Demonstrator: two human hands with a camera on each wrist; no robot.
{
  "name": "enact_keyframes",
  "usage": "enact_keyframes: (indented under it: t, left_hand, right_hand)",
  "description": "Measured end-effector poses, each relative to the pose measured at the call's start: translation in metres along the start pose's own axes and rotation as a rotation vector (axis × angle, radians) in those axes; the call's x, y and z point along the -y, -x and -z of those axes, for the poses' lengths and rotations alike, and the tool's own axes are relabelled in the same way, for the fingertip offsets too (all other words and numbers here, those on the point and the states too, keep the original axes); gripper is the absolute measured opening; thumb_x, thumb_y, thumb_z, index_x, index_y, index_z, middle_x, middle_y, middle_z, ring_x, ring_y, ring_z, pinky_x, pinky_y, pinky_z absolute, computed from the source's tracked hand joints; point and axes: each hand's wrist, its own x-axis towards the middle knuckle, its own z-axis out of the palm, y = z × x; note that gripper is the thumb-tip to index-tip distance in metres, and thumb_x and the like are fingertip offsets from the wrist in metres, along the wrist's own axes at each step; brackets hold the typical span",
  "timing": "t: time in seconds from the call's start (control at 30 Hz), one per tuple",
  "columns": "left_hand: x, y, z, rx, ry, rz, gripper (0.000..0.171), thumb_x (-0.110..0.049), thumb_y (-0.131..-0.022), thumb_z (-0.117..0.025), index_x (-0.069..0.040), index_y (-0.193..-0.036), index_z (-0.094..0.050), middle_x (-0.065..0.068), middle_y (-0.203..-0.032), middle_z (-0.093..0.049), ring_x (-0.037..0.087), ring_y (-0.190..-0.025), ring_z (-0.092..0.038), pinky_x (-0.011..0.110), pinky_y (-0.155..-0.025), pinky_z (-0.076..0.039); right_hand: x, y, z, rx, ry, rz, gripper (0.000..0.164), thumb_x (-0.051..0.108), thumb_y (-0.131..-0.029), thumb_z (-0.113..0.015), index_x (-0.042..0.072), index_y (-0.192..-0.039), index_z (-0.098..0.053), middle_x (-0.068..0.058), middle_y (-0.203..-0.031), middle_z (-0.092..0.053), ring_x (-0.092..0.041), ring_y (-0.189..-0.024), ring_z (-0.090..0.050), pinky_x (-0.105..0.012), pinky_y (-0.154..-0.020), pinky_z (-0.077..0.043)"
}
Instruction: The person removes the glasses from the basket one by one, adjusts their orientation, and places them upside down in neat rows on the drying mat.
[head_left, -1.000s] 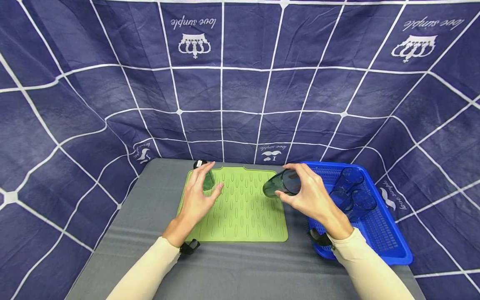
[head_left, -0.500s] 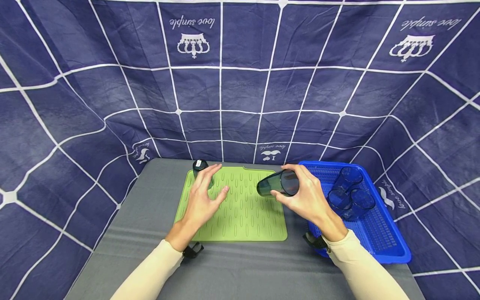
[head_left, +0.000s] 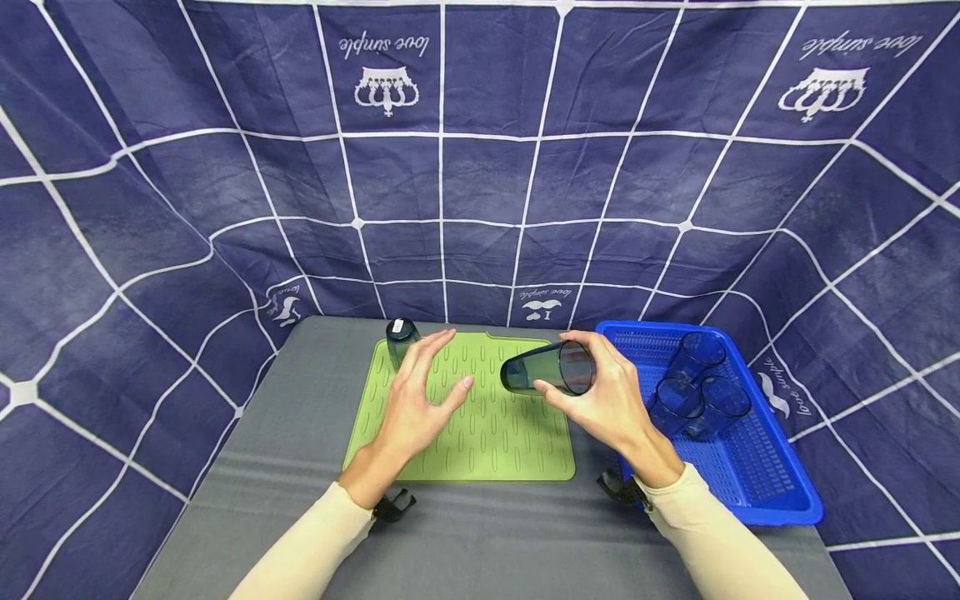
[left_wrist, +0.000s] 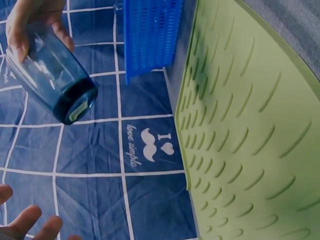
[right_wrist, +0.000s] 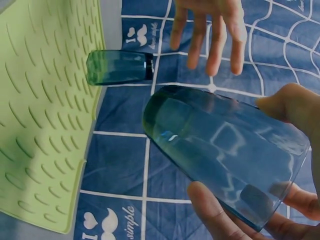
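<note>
Standing glass (head_left: 402, 335): upturned on the green mat (head_left: 495, 458), just beyond the left hand (head_left: 420, 404).
Left hand: wide, holding nothing.
Held glass (head_left: 534, 368): tilted above the mat, base towards the left hand (seemingly mid-turn).
Right hand (head_left: 607, 396): grips that glass; next probably calls for left-hand support at the base.
Blue basket (head_left: 802, 502): right of the right hand, three glasses (head_left: 723, 404) inside.

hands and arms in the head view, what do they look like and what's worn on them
The left hand and right hand are bare, with no gloves. Both arms wear long, plain cream sleeves ending near the wrists. A small black piece sticks out on the inner side of each wrist.
</note>
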Motion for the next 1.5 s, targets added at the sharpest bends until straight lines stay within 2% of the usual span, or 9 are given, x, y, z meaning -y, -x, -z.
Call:
enact_keyframes:
  t: [0.1,0.23,0.33,0.43,0.63,0.87,1.03,1.3,1.5]
  left_hand:
    - [-0.003,0.001,-0.002,0.011,0.014,-0.007,0.076,-0.029,-0.101,-0.089,-0.018,-0.169,-0.060,0.011,-0.168,-0.063,0.039,-0.154,-0.066,0.067,-0.124,-0.058]
    - [-0.009,0.002,-0.003,0.031,0.038,-0.007,0.078,-0.030,-0.100,-0.090,-0.022,-0.171,-0.059,0.012,-0.171,-0.061,0.038,-0.154,-0.065,0.064,-0.119,-0.062]
    - [-0.012,0.003,-0.006,0.041,0.049,-0.003,0.077,-0.032,-0.100,-0.091,-0.026,-0.171,-0.059,0.012,-0.172,-0.059,0.037,-0.154,-0.065,0.061,-0.110,-0.067]
    - [-0.015,0.004,-0.009,0.059,0.071,0.008,0.078,-0.033,-0.100,-0.091,-0.027,-0.171,-0.059,0.011,-0.173,-0.057,0.037,-0.154,-0.064,0.059,-0.105,-0.070]
    - [-0.020,0.006,-0.014,0.109,0.169,0.044,0.083,-0.029,-0.100,-0.093,-0.029,-0.174,-0.055,0.007,-0.175,-0.054,0.037,-0.154,-0.066,0.056,-0.104,-0.072]
    - [-0.027,0.006,-0.018,0.151,0.297,0.103,0.087,-0.025,-0.101,-0.093,-0.032,-0.176,-0.051,0.009,-0.175,-0.052,0.044,-0.151,-0.068,0.047,-0.105,-0.072]
    - [-0.034,0.006,-0.021,0.161,0.365,0.123,0.090,-0.020,-0.099,-0.095,-0.034,-0.176,-0.051,0.013,-0.171,-0.054,0.049,-0.146,-0.070,0.044,-0.102,-0.073]
    - [-0.038,0.008,-0.026,0.158,0.418,0.133,0.091,-0.015,-0.097,-0.097,-0.033,-0.175,-0.053,0.012,-0.168,-0.057,0.046,-0.138,-0.073,0.036,-0.097,-0.073]
    - [-0.043,0.008,-0.028,0.140,0.498,0.120,0.092,-0.007,-0.096,-0.096,-0.030,-0.174,-0.054,0.011,-0.170,-0.056,0.040,-0.131,-0.074,0.041,-0.096,-0.074]
  right_hand:
    - [0.000,0.002,-0.001,-0.007,-0.016,-0.019,0.074,0.034,-0.075,-0.107,0.012,-0.139,-0.077,-0.007,-0.122,-0.084,-0.029,-0.109,-0.082,-0.047,-0.093,-0.062]
    - [0.002,0.004,-0.003,0.005,-0.065,-0.071,0.074,0.032,-0.077,-0.108,0.013,-0.140,-0.076,-0.006,-0.121,-0.085,-0.025,-0.107,-0.083,-0.034,-0.089,-0.068]
    - [0.004,0.005,-0.004,0.024,-0.151,-0.127,0.072,0.026,-0.080,-0.108,0.012,-0.142,-0.074,-0.007,-0.123,-0.084,-0.024,-0.107,-0.085,-0.023,-0.084,-0.070]
    - [0.006,0.007,-0.006,0.028,-0.242,-0.178,0.071,0.020,-0.081,-0.108,0.010,-0.143,-0.073,-0.009,-0.125,-0.083,-0.026,-0.109,-0.086,-0.019,-0.084,-0.070]
    - [0.008,0.008,-0.009,0.017,-0.362,-0.218,0.068,0.013,-0.084,-0.105,0.009,-0.143,-0.071,-0.014,-0.126,-0.083,-0.035,-0.111,-0.086,-0.022,-0.085,-0.072]
    - [0.012,0.011,-0.010,0.008,-0.469,-0.280,0.066,0.009,-0.087,-0.102,0.007,-0.145,-0.070,-0.018,-0.131,-0.080,-0.008,-0.109,-0.083,-0.025,-0.086,-0.072]
    - [0.015,0.011,-0.010,0.014,-0.567,-0.303,0.066,0.000,-0.087,-0.099,0.004,-0.146,-0.069,-0.025,-0.134,-0.075,-0.013,-0.110,-0.084,-0.031,-0.084,-0.074]
    - [0.019,0.010,-0.012,0.007,-0.680,-0.323,0.065,-0.010,-0.087,-0.092,-0.002,-0.146,-0.068,-0.018,-0.133,-0.075,-0.012,-0.105,-0.083,-0.030,-0.081,-0.074]
    - [0.018,0.009,-0.017,-0.018,-0.761,-0.343,0.062,-0.014,-0.086,-0.087,-0.010,-0.144,-0.066,-0.010,-0.125,-0.072,-0.014,-0.101,-0.082,-0.030,-0.084,-0.074]
